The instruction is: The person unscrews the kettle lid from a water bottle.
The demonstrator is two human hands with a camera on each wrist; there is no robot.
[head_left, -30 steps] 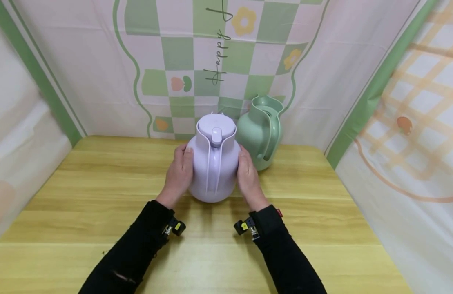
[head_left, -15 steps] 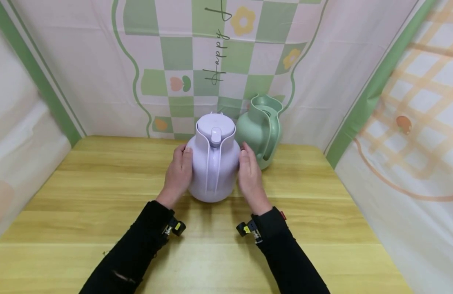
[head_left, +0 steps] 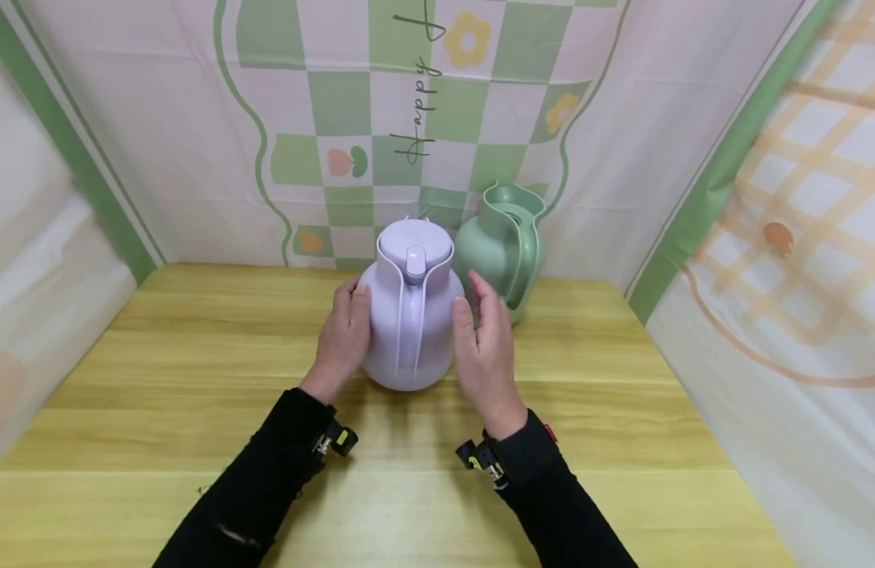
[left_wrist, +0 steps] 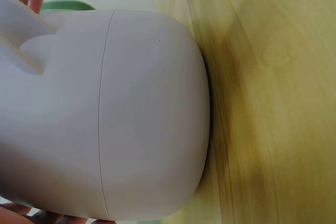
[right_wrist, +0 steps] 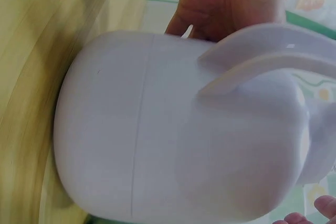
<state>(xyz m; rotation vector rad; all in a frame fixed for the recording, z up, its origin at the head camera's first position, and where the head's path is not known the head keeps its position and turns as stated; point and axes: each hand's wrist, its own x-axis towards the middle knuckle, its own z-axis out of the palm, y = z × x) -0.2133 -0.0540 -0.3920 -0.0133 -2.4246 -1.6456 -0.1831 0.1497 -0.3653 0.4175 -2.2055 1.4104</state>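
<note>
A lavender thermos jug (head_left: 412,315) stands upright on the wooden table, its handle turned towards me. My left hand (head_left: 343,327) holds the jug's left side, thumb towards me and fingers bending round the far side. In the right wrist view the left hand (right_wrist: 226,6) lies against the jug's wall by the handle. My right hand (head_left: 487,355) is just right of the jug, its fingers relaxed and slightly spread. Fingertips of the right hand (right_wrist: 320,211) look apart from the jug in the right wrist view. Behind that hand stands a green thermos jug (head_left: 497,244), partly hidden.
Printed cloth (head_left: 196,158) with green checks and lettering hangs behind the table (head_left: 217,339). More cloth walls close off the left and right sides. The green jug stands close to the back cloth.
My right hand has come off the lavender jug's side, moving slightly right and towards me while its fingers loosen. The left hand and both jugs stay where they were.
</note>
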